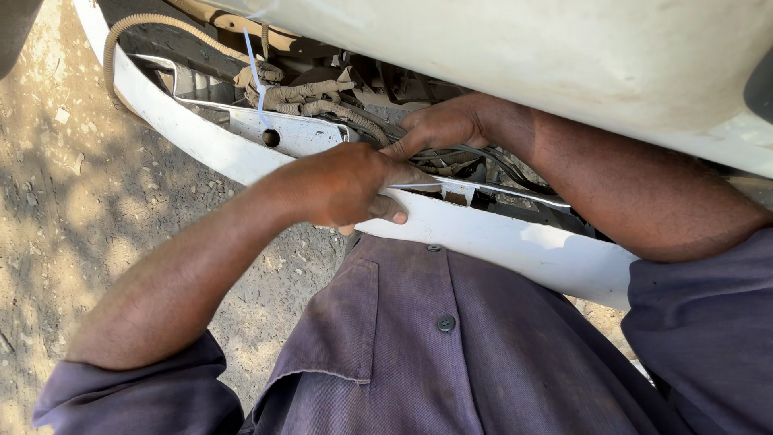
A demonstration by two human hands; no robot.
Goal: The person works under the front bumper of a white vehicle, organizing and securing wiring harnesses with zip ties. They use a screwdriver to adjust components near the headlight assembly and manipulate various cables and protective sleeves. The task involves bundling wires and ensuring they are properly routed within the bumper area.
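I see my left hand (pixel 342 187) curled over the top edge of the long white plastic car bumper (pixel 499 242), fingers closed on it. My right hand (pixel 439 127) reaches behind the bumper, with one finger pressing on the bunch of thin black wires (pixel 475 157). I cannot tell if it grips them. Dusty tan wrapped cables (pixel 310 97) lie just beside.

A blue cable tie (pixel 256 76) hangs beside a ribbed beige conduit (pixel 153 24); stony dirt ground (pixel 72 201) lies below; purple work shirt (pixel 419 346).
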